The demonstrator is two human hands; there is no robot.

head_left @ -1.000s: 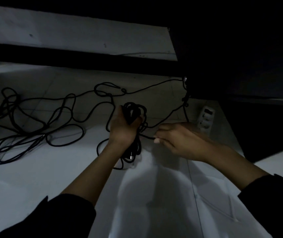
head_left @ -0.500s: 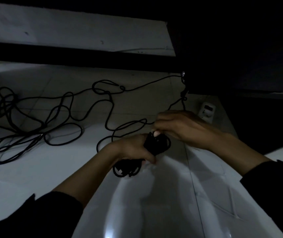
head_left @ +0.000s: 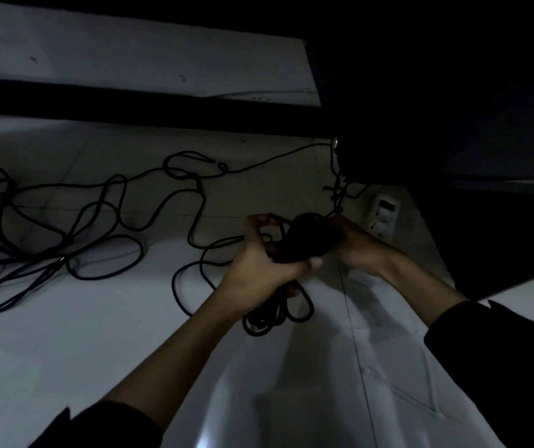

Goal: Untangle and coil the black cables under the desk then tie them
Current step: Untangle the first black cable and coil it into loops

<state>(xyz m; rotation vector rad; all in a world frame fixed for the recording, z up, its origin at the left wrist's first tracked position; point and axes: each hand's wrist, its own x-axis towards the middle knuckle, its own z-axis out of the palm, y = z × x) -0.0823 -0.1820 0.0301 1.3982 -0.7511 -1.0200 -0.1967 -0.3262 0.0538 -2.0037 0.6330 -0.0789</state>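
Left hand (head_left: 259, 270) is wrapped tight around the coil (head_left: 304, 240) of black cable, thumb across the front, fingers (head_left: 256, 223) curled over the top at 12 o'clock. Coil's lower loops (head_left: 275, 313) hang below my fist at 6 o'clock, just above the white floor (head_left: 97, 334).

Right hand (head_left: 351, 240) sits at 3 o'clock of the coil, touching its far side. Fingers are hidden behind the bundle, so I can't tell how far closed they are or whether they pinch a strand. It's too dark there.

Coil is centre frame, held between both hands, off the floor.

Loose cable (head_left: 194, 218) runs from the coil out to 9 o'clock, sprawling over the floor in big untidy loops toward a tangle (head_left: 16, 247) at the far left edge. One strand goes up to 1 o'clock, knotted around a vertical lead (head_left: 336, 195) by the dark desk panel (head_left: 453, 92).

White power strip (head_left: 380, 218) lies on the floor at 2 o'clock of my right hand, just beside it, against the desk panel.

Both forearms bare, dark sleeves (head_left: 501, 367) pushed up.
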